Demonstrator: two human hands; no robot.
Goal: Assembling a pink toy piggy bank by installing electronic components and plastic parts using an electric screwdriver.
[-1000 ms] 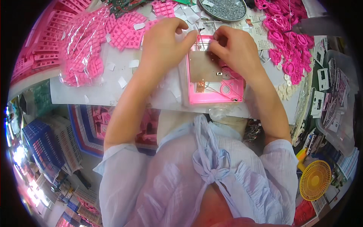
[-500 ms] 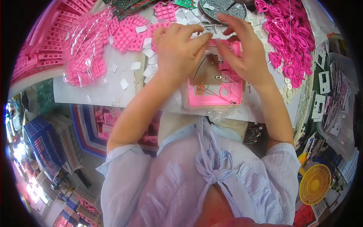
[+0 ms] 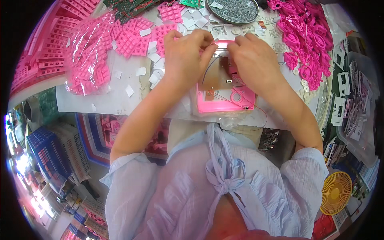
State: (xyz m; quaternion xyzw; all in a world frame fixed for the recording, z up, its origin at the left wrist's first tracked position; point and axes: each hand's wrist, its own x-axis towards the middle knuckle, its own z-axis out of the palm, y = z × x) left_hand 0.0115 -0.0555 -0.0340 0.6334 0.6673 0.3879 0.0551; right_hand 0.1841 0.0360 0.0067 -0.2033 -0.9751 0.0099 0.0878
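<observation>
At the counter's (image 3: pixel 116 100) far left corner, stacked pink frames (image 3: pixel 38 60) run out of view at the rim. Next to them a clear bag of pink keypad pieces (image 3: pixel 90 60) lies crumpled, its contents blurred by glare. Loose pink keypad sheets (image 3: pixel 136 38) and small white squares (image 3: pixel 154 66) lie scattered toward the middle.

The left hand (image 3: pixel 184 56) sits curled at the far edge of an open pink casing (image 3: pixel 224 100), fingertips pressed together on something small; what it pinches is hidden by the fingers. The casing lies at the counter's near edge, middle, with a brown circuit board (image 3: pixel 216 74) inside and thin wires (image 3: pixel 256 110) trailing over its near right corner. Both hands cover the casing's far part.

The right hand (image 3: pixel 256 60) is curled as well, its fingertips meeting the left hand's just above the board; its grip cannot be made out either.

Behind the hands, a round dish of grey screws (image 3: pixel 234 10) is cut off by the rim. Along the right edge lies a heap of pink rings (image 3: pixel 304 36), its tangle hard to separate.
</observation>
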